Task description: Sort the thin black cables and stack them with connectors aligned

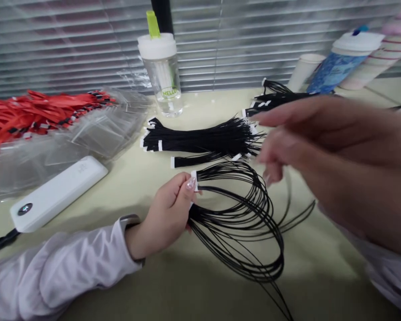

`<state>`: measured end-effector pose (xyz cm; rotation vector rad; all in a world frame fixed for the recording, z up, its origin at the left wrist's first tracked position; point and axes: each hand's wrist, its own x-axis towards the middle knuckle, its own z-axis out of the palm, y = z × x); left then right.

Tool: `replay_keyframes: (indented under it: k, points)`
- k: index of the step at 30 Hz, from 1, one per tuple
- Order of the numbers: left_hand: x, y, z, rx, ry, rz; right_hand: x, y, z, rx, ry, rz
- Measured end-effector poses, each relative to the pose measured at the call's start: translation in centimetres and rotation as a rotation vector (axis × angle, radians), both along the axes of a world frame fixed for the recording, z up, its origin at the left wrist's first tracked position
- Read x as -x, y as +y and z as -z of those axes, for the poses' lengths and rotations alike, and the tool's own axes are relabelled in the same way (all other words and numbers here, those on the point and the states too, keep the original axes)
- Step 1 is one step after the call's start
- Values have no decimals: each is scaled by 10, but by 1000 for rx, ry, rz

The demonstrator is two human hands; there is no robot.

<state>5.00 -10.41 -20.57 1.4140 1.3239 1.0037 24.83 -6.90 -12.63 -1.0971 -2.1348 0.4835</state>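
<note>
My left hand [173, 209] is closed on a looped wire harness [270, 223] with thin black wires and white end connectors. Its thumb presses on one white connector [194, 180], and the wires fan out to the right in wide loops. To the right, my right hand [297, 147] is raised above the table, blurred by motion, with the index finger stretched out apart from the thumb. I make out nothing held in it, though a loose wire passes just below. Behind the loops lies a bundle of black wire harnesses [200, 138] with white connectors.
At the left, red wire bundles [47, 109] lie on clear plastic bags [100, 127], beside a white power bank [58, 191] with a black cable. A clear drinking bottle [162, 73] stands at the back. More black harnesses [277, 96], a white cup [305, 69] and a blue tumbler [344, 62] are at back right.
</note>
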Motion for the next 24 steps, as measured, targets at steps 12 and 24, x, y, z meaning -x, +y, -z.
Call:
replay_keyframes:
  k: [12, 24]
  points:
    - [1, 5, -4, -64, 117, 9, 13, 4, 24, -83, -426, -210]
    - [2, 3, -3, -43, 103, 58, 16, 3, 26, -107, -485, -228]
